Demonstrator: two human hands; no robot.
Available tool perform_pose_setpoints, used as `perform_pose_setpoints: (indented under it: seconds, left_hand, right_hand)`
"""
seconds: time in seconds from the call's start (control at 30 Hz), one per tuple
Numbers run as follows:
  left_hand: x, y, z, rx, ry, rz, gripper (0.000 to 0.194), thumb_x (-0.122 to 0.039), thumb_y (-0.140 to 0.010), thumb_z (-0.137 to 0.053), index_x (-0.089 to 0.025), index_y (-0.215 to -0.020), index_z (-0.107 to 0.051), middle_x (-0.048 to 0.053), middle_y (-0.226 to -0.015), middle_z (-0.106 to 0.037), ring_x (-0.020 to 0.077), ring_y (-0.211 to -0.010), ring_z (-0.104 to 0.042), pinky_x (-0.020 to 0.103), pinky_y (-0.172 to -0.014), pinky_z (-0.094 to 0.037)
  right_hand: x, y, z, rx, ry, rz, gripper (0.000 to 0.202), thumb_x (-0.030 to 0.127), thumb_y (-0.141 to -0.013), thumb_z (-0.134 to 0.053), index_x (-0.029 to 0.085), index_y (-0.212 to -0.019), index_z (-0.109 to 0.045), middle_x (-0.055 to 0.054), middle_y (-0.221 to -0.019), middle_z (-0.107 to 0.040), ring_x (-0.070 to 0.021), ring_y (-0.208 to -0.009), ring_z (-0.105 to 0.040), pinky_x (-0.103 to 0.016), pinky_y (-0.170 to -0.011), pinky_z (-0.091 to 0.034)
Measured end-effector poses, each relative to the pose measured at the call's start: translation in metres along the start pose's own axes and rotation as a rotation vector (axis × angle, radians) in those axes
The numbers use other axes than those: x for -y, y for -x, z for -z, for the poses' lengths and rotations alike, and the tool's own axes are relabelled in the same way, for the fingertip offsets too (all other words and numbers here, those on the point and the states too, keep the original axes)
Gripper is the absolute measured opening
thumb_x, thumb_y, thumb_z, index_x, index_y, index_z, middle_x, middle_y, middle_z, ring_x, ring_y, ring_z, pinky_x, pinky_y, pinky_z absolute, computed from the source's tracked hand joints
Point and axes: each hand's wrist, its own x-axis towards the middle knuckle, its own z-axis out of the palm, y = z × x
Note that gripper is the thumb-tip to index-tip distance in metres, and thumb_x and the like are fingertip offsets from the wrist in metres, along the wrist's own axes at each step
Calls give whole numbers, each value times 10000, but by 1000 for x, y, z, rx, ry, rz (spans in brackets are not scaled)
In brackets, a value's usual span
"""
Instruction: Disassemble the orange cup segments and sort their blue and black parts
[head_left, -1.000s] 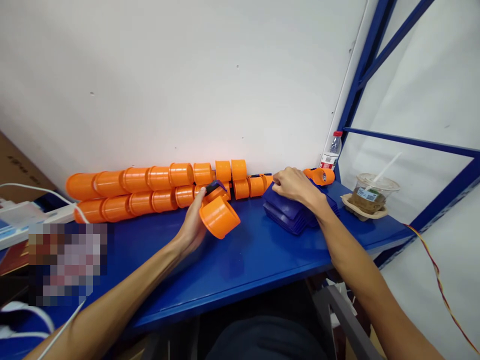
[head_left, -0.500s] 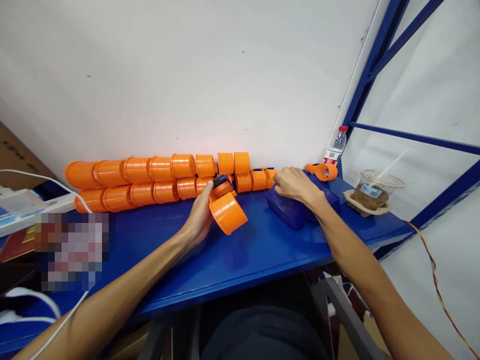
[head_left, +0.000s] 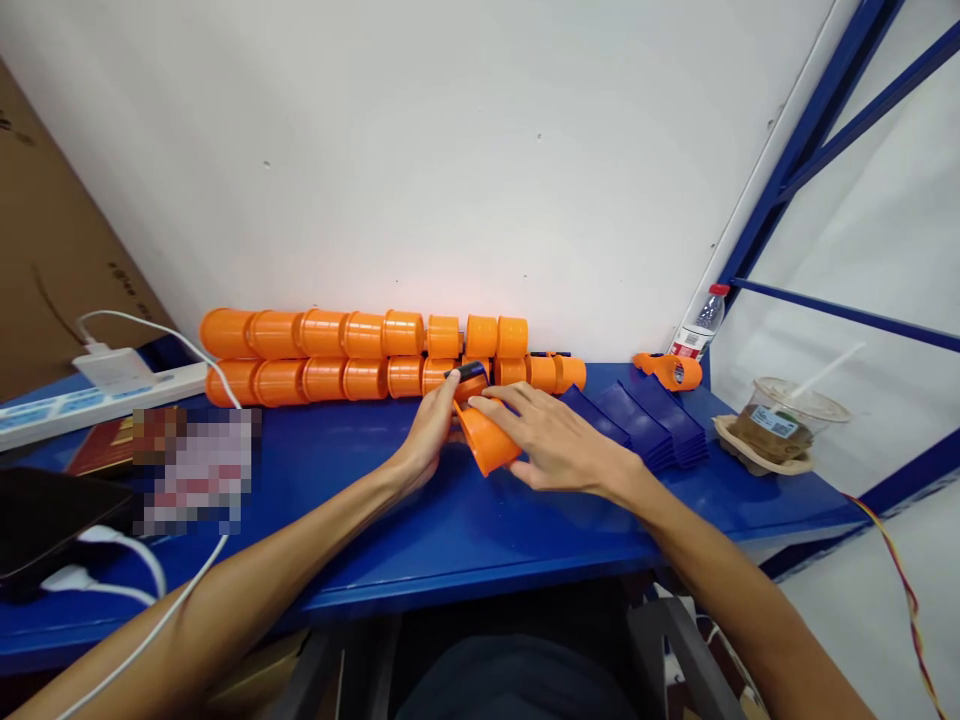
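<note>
Over the middle of the blue table, my left hand (head_left: 424,436) is closed on an orange cup-shaped part (head_left: 486,437) with a dark blue piece (head_left: 468,372) at its upper end. From the right, my right hand (head_left: 551,435) wraps its fingers round the same orange part. Behind both hands, orange cylinders (head_left: 322,333) lie in two stacked rows against the wall. To the right of my right hand are stacks of dark blue plates (head_left: 637,425), fanned out on the table.
A loose orange part (head_left: 677,371) lies near a bottle (head_left: 701,325) at the back right. A drink cup (head_left: 784,420) stands in a cardboard holder at the right. On the left are a power strip (head_left: 97,400), white cables and a black device (head_left: 56,525).
My right hand has moved left from the blue plates to the orange part and now grips it. The camera view has shifted left. The orange part has turned slightly in my left hand.
</note>
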Motion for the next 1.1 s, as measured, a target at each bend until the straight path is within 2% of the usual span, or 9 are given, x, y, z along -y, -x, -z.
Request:
perform_pose_setpoints:
  seconds: [0.13, 0.23, 0.33, 0.43, 0.53, 0.63, 0.87, 0.97, 1.1]
  left_hand:
    - [-9, 3, -1, 28, 0, 1, 646, -744, -894, -582, -157, -1142, -689, 87, -856, -765, 203, -639, -699, 279, -527, -535]
    - [-14, 5, -2, 105, 17, 3, 657, -816, -872, -535, -181, -1033, -594, 27, -657, -673, 173, -486, -613, 285, -473, -521]
    - [-14, 7, -4, 148, -45, 3, 594, -774, -866, -589, -199, -1004, -528, -20, -578, -611, 157, -438, -572, 279, -459, -519]
    - [-10, 7, -5, 172, -87, 21, 565, -741, -876, -596, -197, -1007, -521, -29, -570, -601, 153, -433, -568, 274, -446, -516]
    - [-6, 6, -6, 193, -92, 24, 558, -735, -871, -606, -198, -998, -525, -30, -571, -598, 153, -431, -568, 276, -441, -514]
    - [-6, 5, -6, 199, -98, 14, 563, -737, -870, -607, -194, -994, -530, -30, -575, -599, 150, -432, -571, 274, -443, -512]
    - [-7, 4, -5, 193, -115, 7, 568, -746, -858, -605, -199, -978, -518, -33, -574, -598, 146, -437, -569, 271, -446, -513]
    - [-8, 5, -6, 190, -123, 4, 568, -743, -859, -600, -195, -989, -525, -37, -578, -594, 140, -437, -562, 272, -449, -518]
    - [-10, 7, -7, 182, -123, -5, 571, -742, -848, -610, -192, -982, -536, -36, -586, -590, 138, -441, -557, 277, -450, -523]
  right_hand:
    - [-5, -5, -10, -45, 80, -9, 704, 162, -805, -699, 197, -1467, -463, -182, -1383, -601, -342, -1262, -579, -534, -1063, -514]
    - [-22, -1, 6, -281, 56, -52, 670, 224, -834, -698, 205, -1459, -456, -169, -1394, -599, -340, -1285, -568, -514, -1095, -492]
    - [-46, 7, 27, -542, 95, -244, 677, 275, -859, -691, 206, -1486, -445, -170, -1408, -595, -365, -1321, -541, -538, -1127, -455]
    - [-81, 16, 38, -628, 165, -446, 729, 343, -830, -729, 189, -1491, -460, -177, -1399, -601, -390, -1315, -538, -572, -1121, -440]
    - [-117, 18, 37, -544, 181, -578, 728, 341, -759, -775, 178, -1424, -528, -167, -1338, -637, -374, -1237, -585, -536, -1050, -483]
    - [-141, 9, 34, -365, 105, -652, 681, 288, -688, -803, 175, -1327, -593, -133, -1236, -688, -328, -1104, -633, -453, -955, -512]
    - [-154, -30, 43, 57, -159, -586, 565, 189, -665, -742, 155, -1221, -645, -51, -1116, -712, -197, -922, -607, -248, -744, -455]
    - [-159, -42, 40, 104, -175, -588, 531, 186, -682, -739, 140, -1205, -656, -67, -1122, -712, -190, -906, -598, -237, -715, -440]
    - [-165, -49, 26, 55, -232, -603, 641, 192, -684, -791, 126, -1303, -637, -115, -1275, -698, -219, -1048, -626, -264, -845, -486]
